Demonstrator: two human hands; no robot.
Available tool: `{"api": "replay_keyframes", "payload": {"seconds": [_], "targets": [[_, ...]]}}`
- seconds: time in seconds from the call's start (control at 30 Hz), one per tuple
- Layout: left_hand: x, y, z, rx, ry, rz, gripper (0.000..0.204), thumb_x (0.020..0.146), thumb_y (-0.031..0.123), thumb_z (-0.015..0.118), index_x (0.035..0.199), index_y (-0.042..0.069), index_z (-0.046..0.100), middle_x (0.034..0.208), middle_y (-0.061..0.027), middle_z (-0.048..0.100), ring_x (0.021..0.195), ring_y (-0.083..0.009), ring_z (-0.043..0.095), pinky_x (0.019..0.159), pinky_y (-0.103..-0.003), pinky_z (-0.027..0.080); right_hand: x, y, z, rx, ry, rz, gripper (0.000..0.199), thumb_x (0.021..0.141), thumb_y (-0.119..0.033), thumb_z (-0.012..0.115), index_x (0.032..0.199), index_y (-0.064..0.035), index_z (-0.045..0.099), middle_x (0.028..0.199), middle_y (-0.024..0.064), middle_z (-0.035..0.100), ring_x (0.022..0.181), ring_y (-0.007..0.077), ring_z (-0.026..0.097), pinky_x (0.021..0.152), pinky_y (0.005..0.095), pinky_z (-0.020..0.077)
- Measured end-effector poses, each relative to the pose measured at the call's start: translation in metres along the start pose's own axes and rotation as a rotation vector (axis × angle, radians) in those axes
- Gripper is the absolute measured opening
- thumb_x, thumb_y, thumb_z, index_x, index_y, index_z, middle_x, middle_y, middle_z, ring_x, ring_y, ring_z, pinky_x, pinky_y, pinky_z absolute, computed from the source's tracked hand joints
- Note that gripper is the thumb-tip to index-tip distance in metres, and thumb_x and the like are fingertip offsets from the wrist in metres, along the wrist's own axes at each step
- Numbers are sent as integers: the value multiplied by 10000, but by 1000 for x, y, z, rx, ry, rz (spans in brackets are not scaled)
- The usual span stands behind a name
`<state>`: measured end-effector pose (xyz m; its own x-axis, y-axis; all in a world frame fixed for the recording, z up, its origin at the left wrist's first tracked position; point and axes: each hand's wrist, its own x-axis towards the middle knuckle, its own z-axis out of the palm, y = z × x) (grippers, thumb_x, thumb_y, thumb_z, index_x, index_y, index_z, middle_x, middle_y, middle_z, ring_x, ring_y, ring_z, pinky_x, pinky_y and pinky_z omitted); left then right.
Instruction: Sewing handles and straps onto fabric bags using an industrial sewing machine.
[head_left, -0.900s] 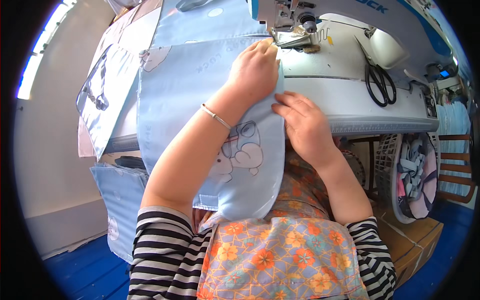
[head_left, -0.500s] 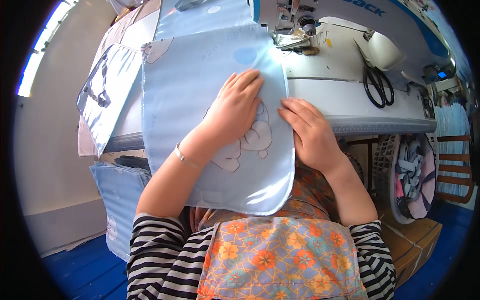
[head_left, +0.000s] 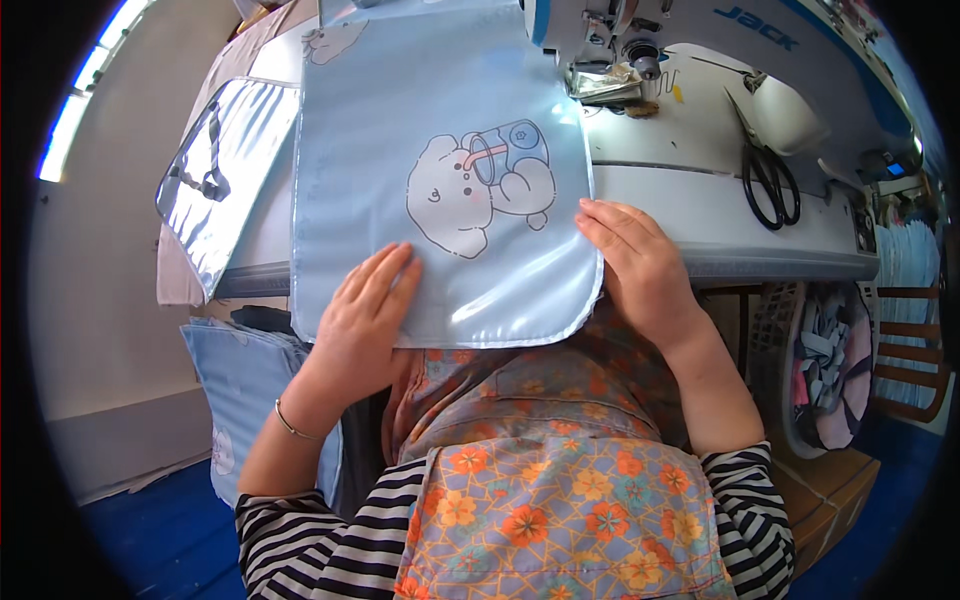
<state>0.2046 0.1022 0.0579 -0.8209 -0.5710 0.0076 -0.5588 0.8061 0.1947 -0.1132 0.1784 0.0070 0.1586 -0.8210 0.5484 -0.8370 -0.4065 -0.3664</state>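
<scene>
Hands flattening blue fabric at the sewing machine (head_left: 640, 40)
I am pressing the left hand (head_left: 362, 320) open-palmed on the light-blue cartoon panel (head_left: 440, 190) — the right hand (head_left: 640, 265), fingers loose, is resting on its right edge, table-front

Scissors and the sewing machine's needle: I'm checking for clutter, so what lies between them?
In the head view, only bare white machine bed lies between the scissors and needle area.

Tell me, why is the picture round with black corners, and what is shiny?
Head view: the fisheye lens bends the table edge and leaves black corners; glare shines on the blue fabric panel and the silvery piece; both hands look sharp.
</scene>
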Motion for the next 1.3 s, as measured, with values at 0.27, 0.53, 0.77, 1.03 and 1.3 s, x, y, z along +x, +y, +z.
{"api": "replay_keyframes", "payload": {"seconds": [0.27, 0.53, 0.77, 1.03, 1.3], "targets": [[25, -27, -10, 80, 126, 4, 587, 669, -12, 640, 1250, -63, 577, 1300, -212, 587, 1212, -375, 572, 997, -434, 499, 12, 8, 1, -6, 36, 8, 325, 777, 121, 608, 1077, 25, 686, 1151, 153, 680, 1064, 330, 654, 934, 397, 544], [48, -64, -6, 91, 161, -42, 617, 663, -107, 577, 1264, 29, 607, 1309, -140, 595, 1199, -350, 579, 1006, -428, 482, 30, 29, 10, -66, 28, -25, 270, 811, 74, 642, 1071, 20, 696, 1137, 140, 683, 1051, 303, 660, 915, 385, 549], [75, -92, 0, 220, 211, -38, 600, 719, -120, 574, 1282, 81, 627, 1308, -108, 606, 1175, -319, 600, 988, -401, 502, 53, 42, 14, -68, -22, 0, 248, 850, 17, 656, 1094, 4, 695, 1165, 133, 666, 1068, 298, 642, 930, 379, 534], [82, -92, 4, 413, 214, 0, 454, 831, 6, 566, 1278, 59, 626, 1263, -120, 639, 1173, -284, 616, 962, -365, 524, 69, 55, 20, -150, -70, -13, 297, 883, -63, 659, 1178, -21, 661, 1201, 142, 646, 1108, 320, 619, 962, 397, 510], [65, -33, -9, 445, 93, 73, 426, 777, 79, 622, 1193, -17, 627, 1045, -87, 634, 931, -224, 635, 790, -316, 543, 70, 58, 23, -198, -87, -11, 324, 930, -127, 622, 1239, -28, 631, 1262, 159, 612, 1151, 334, 592, 1003, 418, 481]]}}
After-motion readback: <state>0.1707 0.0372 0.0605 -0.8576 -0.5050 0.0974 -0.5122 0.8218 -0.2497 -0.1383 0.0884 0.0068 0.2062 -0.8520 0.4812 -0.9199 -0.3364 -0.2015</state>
